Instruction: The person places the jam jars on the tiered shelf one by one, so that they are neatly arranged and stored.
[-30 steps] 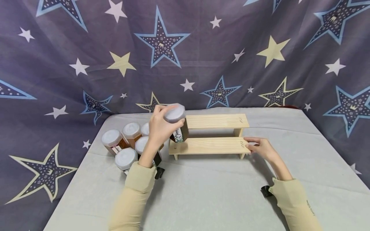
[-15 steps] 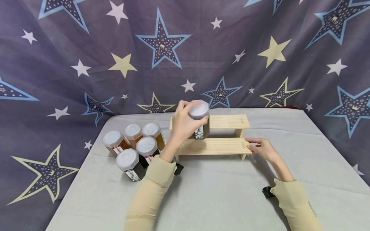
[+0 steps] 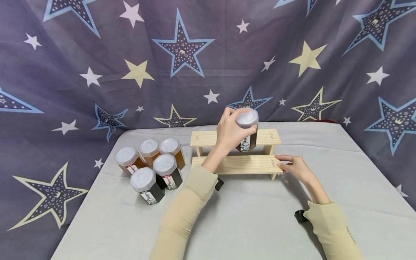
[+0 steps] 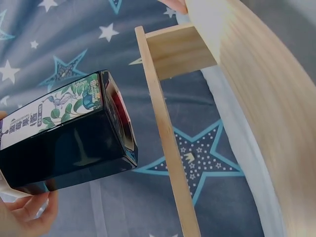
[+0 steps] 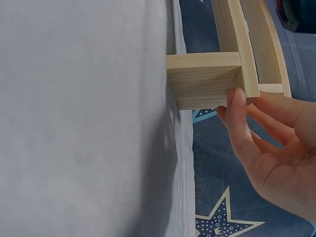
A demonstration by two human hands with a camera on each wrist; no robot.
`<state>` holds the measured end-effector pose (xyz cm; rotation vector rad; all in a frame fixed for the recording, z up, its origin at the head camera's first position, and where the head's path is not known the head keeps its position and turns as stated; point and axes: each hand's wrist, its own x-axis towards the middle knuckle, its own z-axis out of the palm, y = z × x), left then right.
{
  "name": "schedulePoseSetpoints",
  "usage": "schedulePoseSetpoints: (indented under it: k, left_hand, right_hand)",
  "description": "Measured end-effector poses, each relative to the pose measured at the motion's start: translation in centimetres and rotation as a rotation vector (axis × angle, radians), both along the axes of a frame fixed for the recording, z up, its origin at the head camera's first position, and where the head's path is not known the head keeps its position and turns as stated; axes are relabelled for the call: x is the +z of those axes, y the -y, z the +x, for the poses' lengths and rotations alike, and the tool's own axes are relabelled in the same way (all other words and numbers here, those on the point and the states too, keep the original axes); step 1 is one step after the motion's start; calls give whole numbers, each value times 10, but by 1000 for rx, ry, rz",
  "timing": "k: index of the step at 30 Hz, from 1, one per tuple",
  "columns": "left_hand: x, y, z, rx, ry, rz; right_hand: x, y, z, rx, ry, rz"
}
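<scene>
My left hand grips a dark jar by its frosted lid. The jar hangs in the air over the right half of the two-step wooden shelf. In the left wrist view, the black-sided jar shows a leafy printed label, and a gap separates its base from the upper board. At the lower step's right end, my right hand pinches the board between thumb and fingers. The right wrist view shows this hand with its thumb against the board's corner.
Left of the shelf several jars stand grouped on the pale tablecloth, among them an amber jar and a black jar. Behind the table hangs a star-patterned curtain.
My left hand has carried the dark jar rightward from the shelf's left end to above its right half. My right hand stays on the lower board.
</scene>
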<state>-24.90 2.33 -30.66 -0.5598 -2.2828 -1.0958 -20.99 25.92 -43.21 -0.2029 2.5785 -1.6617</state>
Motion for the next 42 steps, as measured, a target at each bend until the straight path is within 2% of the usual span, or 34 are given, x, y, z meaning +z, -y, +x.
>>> schedulePoseSetpoints:
  k: [9, 14, 21, 27, 36, 42]
  left_hand:
    - [7, -23, -12, -11, 55, -77]
    - [5, -32, -17, -24, 53, -91]
    - [0, -41, -28, -20, 107, -120]
    - [1, -49, -35, -3, 117, -152]
    - [-10, -58, -45, -33, 153, -131]
    - [-18, -60, -45, -50, 124, -123]
  right_hand:
    - [-1, -1, -1, 2, -11, 3]
    - [0, 0, 0, 9, -16, 5]
    - [0, 1, 0, 27, 16, -31]
    - [1, 2, 1, 17, 18, -14]
    - [0, 0, 1, 12, 16, -8]
    - [-2, -1, 1, 17, 4, -11]
